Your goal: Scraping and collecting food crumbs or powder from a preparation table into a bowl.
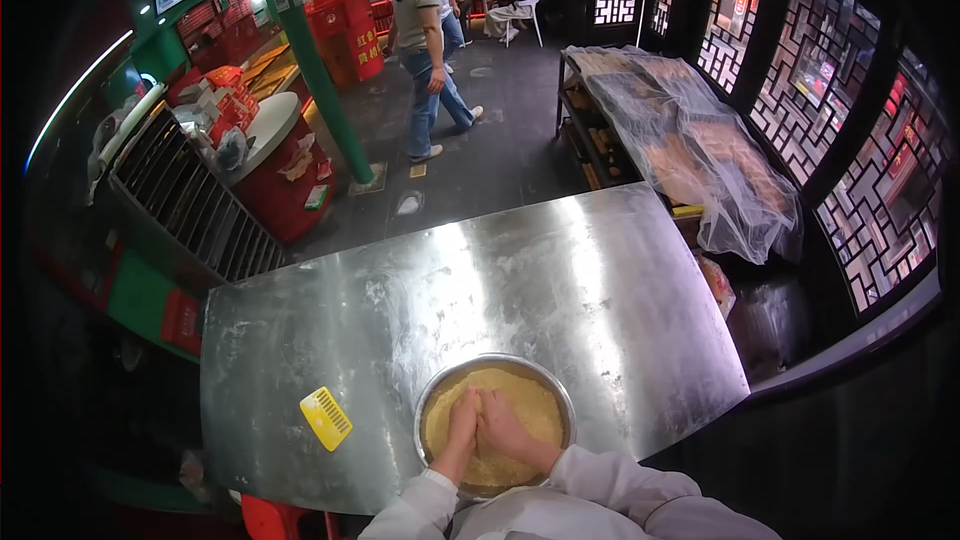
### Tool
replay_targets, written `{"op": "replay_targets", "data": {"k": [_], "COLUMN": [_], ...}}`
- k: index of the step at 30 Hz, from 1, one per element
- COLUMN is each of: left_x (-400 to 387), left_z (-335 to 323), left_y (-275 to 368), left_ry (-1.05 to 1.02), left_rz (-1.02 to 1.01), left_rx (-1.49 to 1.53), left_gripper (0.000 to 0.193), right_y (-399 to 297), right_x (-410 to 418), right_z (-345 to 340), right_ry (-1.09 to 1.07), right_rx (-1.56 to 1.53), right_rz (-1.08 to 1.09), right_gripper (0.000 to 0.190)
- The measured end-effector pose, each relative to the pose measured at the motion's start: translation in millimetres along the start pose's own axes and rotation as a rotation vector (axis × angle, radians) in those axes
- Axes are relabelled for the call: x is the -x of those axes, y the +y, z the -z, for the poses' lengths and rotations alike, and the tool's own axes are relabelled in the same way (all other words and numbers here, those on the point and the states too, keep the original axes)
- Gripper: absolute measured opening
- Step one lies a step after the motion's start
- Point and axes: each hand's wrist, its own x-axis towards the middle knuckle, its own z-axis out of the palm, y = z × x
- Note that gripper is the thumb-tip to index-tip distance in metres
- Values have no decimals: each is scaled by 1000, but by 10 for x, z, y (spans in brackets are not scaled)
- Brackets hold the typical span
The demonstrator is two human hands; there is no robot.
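A round metal bowl (571, 420) stands near the front edge of the steel table and holds a yellow, crumbly mixture (529, 397). Inside the bowl, my left hand (463, 420) and my right hand (501, 424) are pressed together with fingers curled. A bit of the mixture shows between them; my palms and most of the fingertips are hidden. To the left of the bowl, a yellow plastic scraper (326, 418) with a row of slots lies flat on the table.
Pale dusty smears mark the steel table (300, 345). Beyond its right end stands a rack (570, 101) topped with plastic sheeting (675, 112). A slatted tray rack (199, 199) is at left, near a green post (322, 60). A person (424, 37) walks across the floor behind the table.
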Motion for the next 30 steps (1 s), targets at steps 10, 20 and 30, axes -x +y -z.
{"op": "replay_targets", "data": {"k": [10,20,30], "left_x": [177,-19,276], "left_z": [394,396,25], "left_y": [254,-424,-46], "left_ry": [7,-7,91], "left_rz": [-345,-84,29], "left_rx": [-1010,-323,-24], "left_gripper": [41,47,32], "right_y": [166,333,-48], "right_x": [-289,183,-166], "right_z": [598,183,239], "right_ry": [-423,-168,-148], "right_rx": [323,17,-10], "right_rz": [-199,-204,-194], "right_gripper": [42,66,28]}}
